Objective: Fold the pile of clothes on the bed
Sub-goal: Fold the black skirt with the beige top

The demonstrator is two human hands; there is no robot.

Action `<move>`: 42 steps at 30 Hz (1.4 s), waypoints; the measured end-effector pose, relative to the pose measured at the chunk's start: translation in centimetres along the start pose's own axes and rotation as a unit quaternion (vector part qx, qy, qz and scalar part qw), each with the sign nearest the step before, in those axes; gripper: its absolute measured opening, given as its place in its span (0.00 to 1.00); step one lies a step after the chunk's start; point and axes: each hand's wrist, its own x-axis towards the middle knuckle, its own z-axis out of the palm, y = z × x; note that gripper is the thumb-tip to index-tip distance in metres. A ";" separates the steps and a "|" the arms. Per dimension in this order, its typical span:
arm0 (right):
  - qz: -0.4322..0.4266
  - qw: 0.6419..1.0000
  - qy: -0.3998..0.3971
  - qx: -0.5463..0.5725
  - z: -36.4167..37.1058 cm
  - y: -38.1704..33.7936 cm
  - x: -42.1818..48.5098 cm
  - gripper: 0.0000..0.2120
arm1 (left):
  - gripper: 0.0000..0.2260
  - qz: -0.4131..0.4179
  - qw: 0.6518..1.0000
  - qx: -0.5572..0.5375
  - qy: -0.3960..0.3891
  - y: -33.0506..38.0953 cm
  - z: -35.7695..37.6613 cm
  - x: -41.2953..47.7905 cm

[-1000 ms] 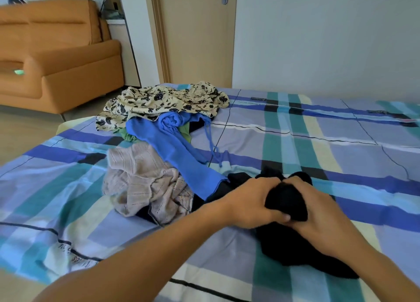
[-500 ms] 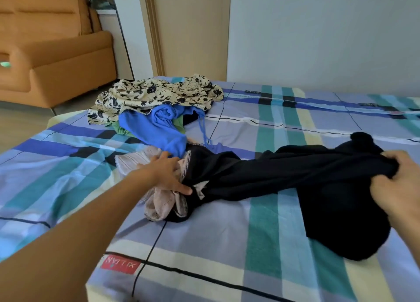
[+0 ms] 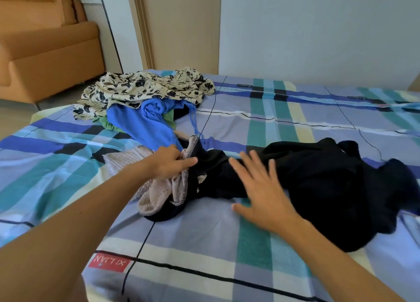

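Observation:
A black garment lies stretched across the plaid bed, its left end tucked under a beige knit garment. My left hand rests on the beige knit where it meets the black cloth, fingers loosely extended. My right hand hovers flat with spread fingers over the black garment's left part, holding nothing. Behind them sit a blue garment, a bit of green cloth and a cream floral garment in a heap.
An orange sofa stands beyond the bed's far left corner. A wooden door and a pale wall close off the back. A red label marks the sheet near the front edge.
My right hand has let go of the black garment's right end and moved left over its middle, fingers spread. The black garment now lies slack. My left hand stays at the beige knit.

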 end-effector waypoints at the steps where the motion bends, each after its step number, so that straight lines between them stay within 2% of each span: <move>1: 0.014 0.999 -0.050 0.006 1.1 -0.3 0.7 0.50 | 0.28 -0.008 1.000 -0.003 -0.003 0.1 0.2 0.0; 3: 0.056 0.995 -0.079 -0.004 2.6 -0.1 1.7 0.43 | 0.34 -0.040 0.999 0.002 -0.004 -0.3 0.6 0.2; 6: 0.085 0.996 0.007 0.003 1.8 1.1 2.5 0.10 | 0.43 -0.084 0.996 0.036 0.022 -2.4 0.4 1.2; 8: 0.112 0.993 0.019 0.024 0.3 2.0 2.2 0.07 | 0.45 -0.127 0.985 0.104 0.058 -3.7 0.1 1.7; 10: 0.157 0.987 0.019 0.035 -1.2 3.6 1.5 0.07 | 0.36 -0.181 0.969 0.113 0.121 -3.8 -0.7 1.5; 12: 0.215 0.975 0.026 0.041 -2.9 5.7 0.8 0.07 | 0.30 -0.227 0.955 0.129 0.139 -3.9 -1.0 1.2; 14: 0.284 0.957 0.046 0.035 -4.8 8.0 -0.2 0.09 | 0.31 -0.254 0.947 0.150 0.128 -4.4 -1.1 1.2; 16: 0.343 0.936 0.073 0.027 -6.2 10.5 -1.3 0.13 | 0.35 -0.219 0.950 0.180 0.127 -4.1 -1.2 1.2; 17: 0.365 0.927 0.077 0.034 -6.8 11.6 -1.8 0.15 | 0.36 -0.154 0.961 0.193 0.125 -3.4 -1.1 1.3; 19: 0.387 0.916 0.079 0.075 -7.6 13.1 -2.5 0.20 | 0.41 0.039 0.982 0.173 0.072 -1.4 -0.6 1.4; 21: 0.368 0.920 0.102 0.088 -7.9 13.1 -2.6 0.26 | 0.49 0.182 0.976 0.117 -0.034 1.3 0.8 0.6; 23: 0.301 0.932 0.163 0.120 -8.1 11.3 -2.6 0.28 | 0.54 0.232 0.964 0.076 -0.100 3.6 3.1 -0.1; 25: 0.194 0.946 0.172 0.196 -8.4 8.4 -2.7 0.26 | 0.54 0.240 0.962 0.077 -0.100 5.4 5.4 -0.2; 27: 0.089 0.972 0.066 0.208 -8.1 5.5 -3.2 0.27 | 0.46 0.236 0.966 0.085 -0.056 6.5 6.9 0.4; 28: 0.066 0.983 -0.009 0.171 -7.4 4.4 -3.6 0.34 | 0.38 0.233 0.969 0.077 -0.036 6.8 7.2 0.8; 30: 0.070 0.985 -0.136 0.076 -5.4 3.4 -4.2 0.53 | 0.18 0.229 0.973 0.004 -0.001 7.6 7.2 1.1; 32: 0.091 0.979 -0.179 0.031 -3.7 3.2 -4.6 0.62 | 0.05 0.219 0.967 -0.132 0.005 8.9 6.5 0.7; 33: 0.105 0.980 -0.164 0.031 -3.4 3.3 -4.7 0.62 | 0.03 0.217 0.958 -0.189 0.008 10.0 5.8 0.3; 34: 0.119 0.984 -0.126 0.041 -3.5 3.3 -4.8 0.60 | 0.07 0.209 0.949 -0.234 0.013 11.1 4.8 -0.1; 35: 0.136 0.987 -0.069 0.058 -3.9 3.6 -4.7 0.55 | 0.11 0.190 0.945 -0.266 0.017 12.2 3.8 -0.5; 37: 0.160 0.976 0.080 0.124 -5.6 4.5 -4.6 0.39 | 0.14 0.148 0.940 -0.306 0.022 13.6 1.9 -0.9; 39: 0.183 0.938 0.157 0.251 -7.9 5.4 -4.7 0.24 | 0.14 0.125 0.939 -0.318 0.029 13.9 0.0 -1.3; 40: 0.196 0.906 0.179 0.330 -8.9 5.9 -4.8 0.22 | 0.15 0.133 0.939 -0.315 0.046 13.8 -0.6 -1.3; 42: 0.214 0.828 0.197 0.479 -10.6 7.0 -4.9 0.25 | 0.15 0.167 0.939 -0.289 0.082 13.4 -1.2 -1.5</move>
